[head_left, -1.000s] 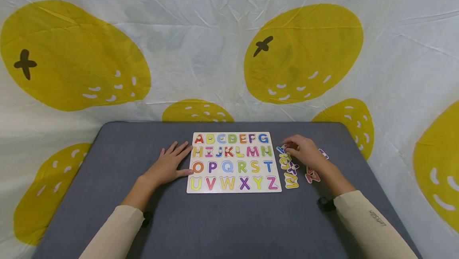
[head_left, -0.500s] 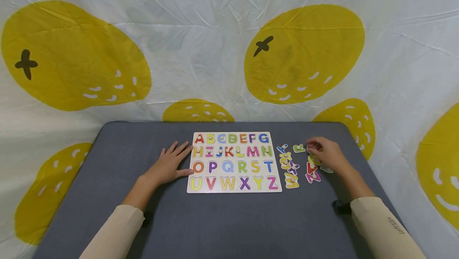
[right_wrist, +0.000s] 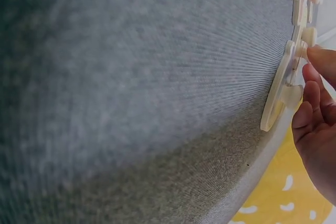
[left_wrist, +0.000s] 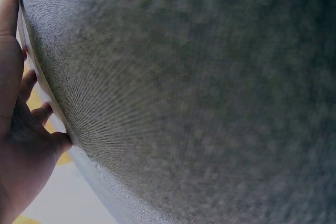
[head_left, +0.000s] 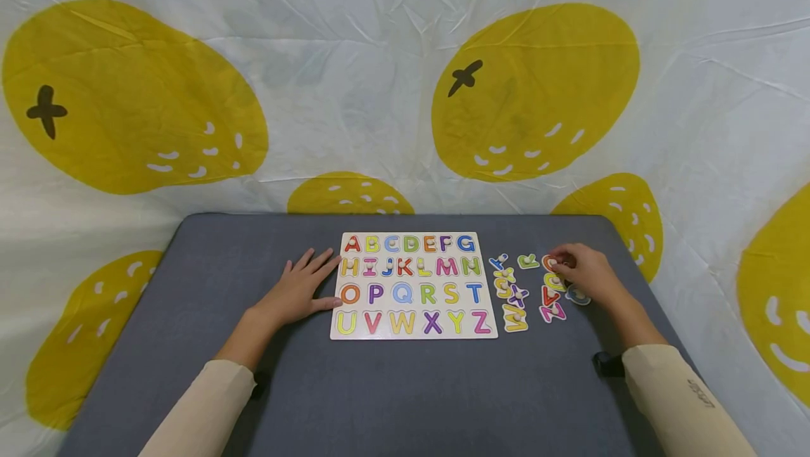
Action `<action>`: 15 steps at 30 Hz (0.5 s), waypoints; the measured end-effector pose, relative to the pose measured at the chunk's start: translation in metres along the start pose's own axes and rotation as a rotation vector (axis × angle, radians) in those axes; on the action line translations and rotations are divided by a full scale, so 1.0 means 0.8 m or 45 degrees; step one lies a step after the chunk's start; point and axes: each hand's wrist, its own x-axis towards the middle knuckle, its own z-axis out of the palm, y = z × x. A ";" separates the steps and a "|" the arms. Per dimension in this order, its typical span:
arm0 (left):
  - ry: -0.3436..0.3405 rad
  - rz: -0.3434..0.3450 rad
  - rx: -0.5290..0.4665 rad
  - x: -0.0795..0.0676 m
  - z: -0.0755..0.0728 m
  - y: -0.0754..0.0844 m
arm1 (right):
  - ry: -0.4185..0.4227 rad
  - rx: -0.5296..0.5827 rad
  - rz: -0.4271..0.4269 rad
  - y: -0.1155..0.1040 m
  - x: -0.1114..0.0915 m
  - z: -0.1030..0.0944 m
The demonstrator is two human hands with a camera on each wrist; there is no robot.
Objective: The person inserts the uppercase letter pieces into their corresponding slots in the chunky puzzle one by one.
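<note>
My left hand (head_left: pixel 297 295) lies flat with spread fingers, fingertips and thumb on the left edge of the white alphabet board (head_left: pixel 414 337). In the left wrist view, my left fingers (left_wrist: pixel 10 61) reach the board's edge. To the board's right, my right hand (head_left: pixel 588 268) pinches the orange-red O puzzle piece (head_left: pixel 546 261) with curled fingers. The right wrist view shows the thumb at a small wooden knob (right_wrist: pixel 302 50). A yellow U piece (head_left: pixel 554 282) sits just below the fingertips, and a light blue Q piece (head_left: pixel 577 297) shows partly under the hand.
Beside the board lie T (head_left: pixel 498 262), Y (head_left: pixel 504 275), S (head_left: pixel 503 290), X (head_left: pixel 519 294) and W (head_left: pixel 515 320) pieces. Further right are R (head_left: pixel 528 261), V (head_left: pixel 550 297) and Z (head_left: pixel 553 312). All rest on the grey table (head_left: pixel 405 394); a patterned curtain (head_left: pixel 354 119) hangs behind.
My right hand has moved right from the T piece, then slightly further right and down. The green R and the orange-red O have come into view. The left hand has stayed put.
</note>
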 end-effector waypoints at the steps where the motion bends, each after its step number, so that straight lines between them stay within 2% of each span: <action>1: -0.001 0.000 0.003 0.000 0.000 0.000 | -0.004 -0.005 -0.002 0.001 0.001 0.001; 9: -0.014 -0.008 -0.004 0.000 0.000 0.003 | 0.016 -0.032 -0.005 0.008 0.004 0.003; 15: -0.014 -0.018 -0.001 -0.001 0.000 0.003 | 0.046 -0.037 -0.007 0.001 0.005 0.002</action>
